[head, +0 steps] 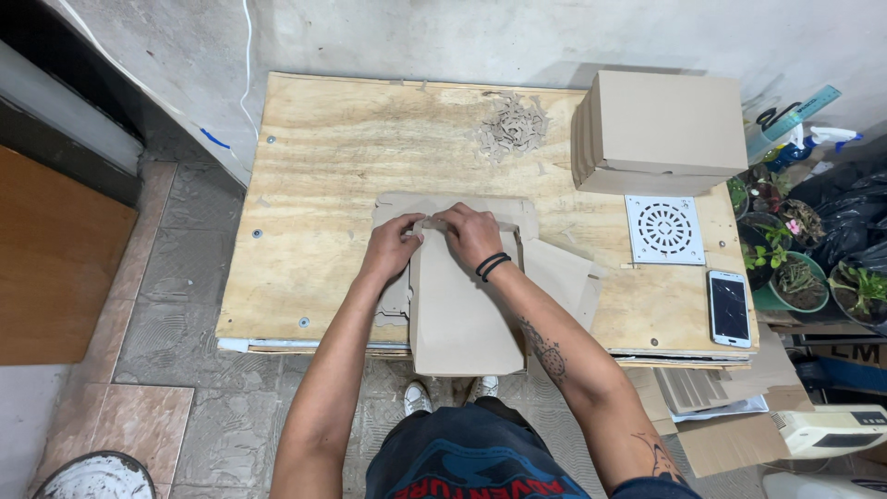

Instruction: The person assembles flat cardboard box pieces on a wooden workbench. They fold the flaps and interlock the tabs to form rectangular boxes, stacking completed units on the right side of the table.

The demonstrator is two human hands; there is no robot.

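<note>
Both hands, left hand [393, 245] and right hand [471, 236], pinched a flat matte cardboard blank [462, 314] at mid-table on rough plywood [323, 157]; stacked boxes [658, 129], white round-slotted grille [664, 229], phone [729, 308] lay right.

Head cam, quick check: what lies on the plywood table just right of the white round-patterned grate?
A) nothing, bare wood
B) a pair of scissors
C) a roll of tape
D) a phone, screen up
D: a phone lies flat, dark screen up, near the table's right front corner, just below and right of the white grate.
</note>
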